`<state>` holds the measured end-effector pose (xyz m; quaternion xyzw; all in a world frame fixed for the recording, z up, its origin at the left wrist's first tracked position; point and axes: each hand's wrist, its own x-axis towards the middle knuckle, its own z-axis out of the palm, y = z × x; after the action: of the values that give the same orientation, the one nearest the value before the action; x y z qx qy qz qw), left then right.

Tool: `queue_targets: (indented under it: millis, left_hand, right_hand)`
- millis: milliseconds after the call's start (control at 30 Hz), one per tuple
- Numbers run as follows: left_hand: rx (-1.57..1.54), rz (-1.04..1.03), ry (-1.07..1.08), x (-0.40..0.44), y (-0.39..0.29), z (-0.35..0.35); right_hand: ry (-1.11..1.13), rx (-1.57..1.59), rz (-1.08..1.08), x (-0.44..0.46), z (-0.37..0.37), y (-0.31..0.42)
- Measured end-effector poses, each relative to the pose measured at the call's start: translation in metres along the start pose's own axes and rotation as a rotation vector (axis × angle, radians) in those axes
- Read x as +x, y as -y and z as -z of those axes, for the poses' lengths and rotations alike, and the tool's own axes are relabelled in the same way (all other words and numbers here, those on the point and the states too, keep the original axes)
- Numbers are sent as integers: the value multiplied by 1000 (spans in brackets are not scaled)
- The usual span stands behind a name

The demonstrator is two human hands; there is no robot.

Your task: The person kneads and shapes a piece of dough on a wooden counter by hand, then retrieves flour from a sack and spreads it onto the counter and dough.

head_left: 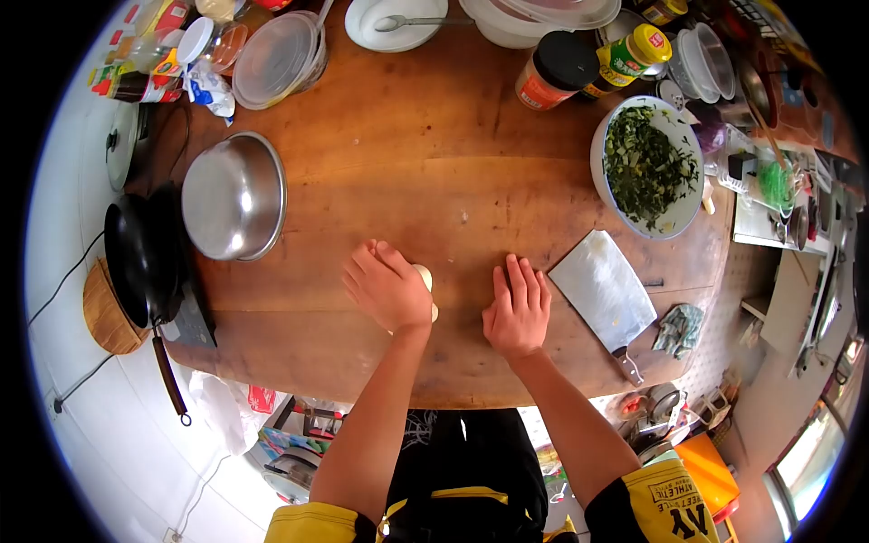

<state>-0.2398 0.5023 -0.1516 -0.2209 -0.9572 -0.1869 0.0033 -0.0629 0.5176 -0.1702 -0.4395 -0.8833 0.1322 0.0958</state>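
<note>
My left hand (387,288) lies over a pale piece of dough (428,291), its fingers curved and close together. Part of the dough shows along the thumb side; the rest is hidden under the hand. My right hand (519,308) rests palm down on the wooden table (453,362), fingers stretched out and holding nothing. Just to its right lies a cleaver (604,288) with its handle pointing toward the table's front edge. Beyond the cleaver stands a bowl (598,172) of chopped green leaves (644,163).
A steel basin (233,196) stands on the left, near a black wok (140,258). Jars and a yellow-capped bottle (631,59) are at the back right. A white bowl with a spoon (412,21) sits at the back. A crumpled cloth (679,329) lies beside the cleaver.
</note>
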Motion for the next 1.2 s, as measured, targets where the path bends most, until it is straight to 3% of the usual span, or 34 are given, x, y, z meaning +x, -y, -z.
queue_targets:
  millis: [333, 433, 533, 600, 633, 700, 733, 800, 833, 933, 1067, 1133, 1200]
  left_hand:
    - [177, -53, 118, 35, -19, -13]
    - [186, -5, 95, 42, -18, -19]
    - [40, -128, -12, 36, -5, -19]
    - [-276, -236, 357, 30, 0, -6]
    - [-277, -248, 362, 30, 3, -2]
    - [-314, -502, 521, 30, 9, 20]
    - [-308, -494, 524, 34, 8, 29]
    - [-276, -58, 839, 50, -5, 44]
    - [-271, -59, 841, 51, -8, 48]
    - [328, -288, 831, 45, -6, 46]
    - [107, -191, 807, 27, 11, 68]
    - [-147, -139, 598, 15, 34, 62]
    - [-154, -148, 498, 7, 47, 48]
  right_hand:
    - [16, 13, -14, 1, 3, 1]
    - [6, 36, 7, 1, 3, -2]
    - [-20, 41, 25, 0, 4, -3]
    - [-28, 38, 18, 4, 5, -3]
    - [-33, 45, 27, 5, 7, -3]
    - [-14, 63, 40, 0, 8, -2]
    - [-26, 59, 39, 0, 6, -2]
    - [-48, 50, 34, 1, 5, -3]
    - [-47, 54, 30, 0, 5, -4]
    - [-63, 64, 24, 0, 7, -4]
    - [-64, 81, 21, 1, 5, -6]
    - [-70, 84, 20, 0, 4, -6]
    - [-73, 91, 14, 2, 5, -4]
